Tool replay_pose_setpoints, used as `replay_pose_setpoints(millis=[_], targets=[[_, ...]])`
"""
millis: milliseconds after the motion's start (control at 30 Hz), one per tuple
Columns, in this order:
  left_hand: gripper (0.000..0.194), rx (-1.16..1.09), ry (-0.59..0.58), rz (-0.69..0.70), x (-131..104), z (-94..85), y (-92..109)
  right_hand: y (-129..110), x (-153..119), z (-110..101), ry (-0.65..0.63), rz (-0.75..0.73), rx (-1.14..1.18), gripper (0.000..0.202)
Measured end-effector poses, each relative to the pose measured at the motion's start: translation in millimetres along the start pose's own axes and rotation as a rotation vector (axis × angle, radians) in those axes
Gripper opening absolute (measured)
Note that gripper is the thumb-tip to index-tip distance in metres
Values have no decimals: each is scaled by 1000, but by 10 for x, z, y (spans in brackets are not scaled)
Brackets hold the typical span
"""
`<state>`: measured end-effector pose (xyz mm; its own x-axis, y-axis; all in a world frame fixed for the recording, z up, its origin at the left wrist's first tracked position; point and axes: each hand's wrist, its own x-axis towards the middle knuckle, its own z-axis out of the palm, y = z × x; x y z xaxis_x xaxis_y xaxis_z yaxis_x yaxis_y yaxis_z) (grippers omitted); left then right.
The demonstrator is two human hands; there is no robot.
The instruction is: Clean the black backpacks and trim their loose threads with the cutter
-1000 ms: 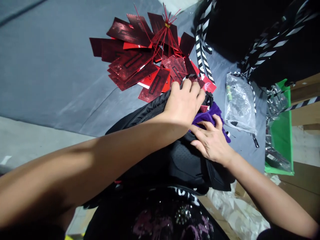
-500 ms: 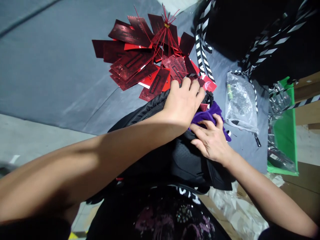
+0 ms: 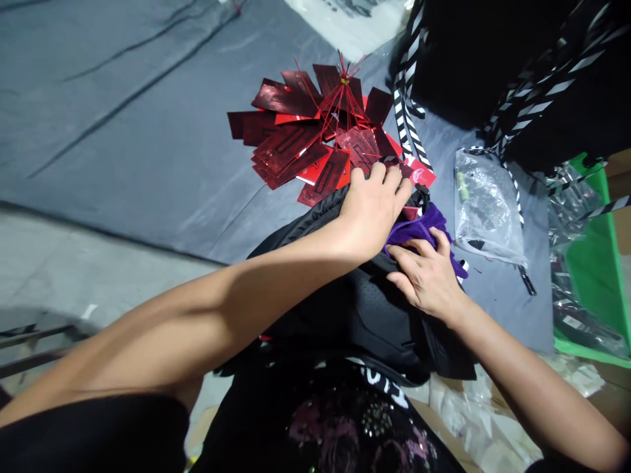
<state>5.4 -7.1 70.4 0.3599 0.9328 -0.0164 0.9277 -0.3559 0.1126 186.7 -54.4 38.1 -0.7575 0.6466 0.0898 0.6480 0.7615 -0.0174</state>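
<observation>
Bag (image 3: 365, 315) at the edge of the table (image 3: 162, 144), left hand (image 3: 375, 210) curled over its top, right hand (image 3: 434, 279) bent at purple cloth (image 3: 414, 230); whether either grips, can't tell. Best hold steady, cloth untwisted!

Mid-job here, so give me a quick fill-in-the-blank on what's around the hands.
1. The right hand has fingers on the cloth, which is ____.
2. The fanned tags lie nearer the ____ hand.
3. The bin at the right edge is ____.

Missing words: purple; left; green.
</observation>
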Motion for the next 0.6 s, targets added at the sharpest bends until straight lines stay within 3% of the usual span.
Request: replay_pose_setpoints(millis=[167,333,433,600], targets=[[79,40,9,-19,-392,-148,-132,-286,40,-27,103,-29,-27,38],[113,98,-133,-36,-849,-349,-494,-657,219,-38,173,-91,-18,35],[126,121,-195,-110,-917,-349,-624,-767,333,-11,181,-104,-40,33],[133,167,-193,-184,-797,-116,-682,-782,440,93,153,-89,-82,28]])
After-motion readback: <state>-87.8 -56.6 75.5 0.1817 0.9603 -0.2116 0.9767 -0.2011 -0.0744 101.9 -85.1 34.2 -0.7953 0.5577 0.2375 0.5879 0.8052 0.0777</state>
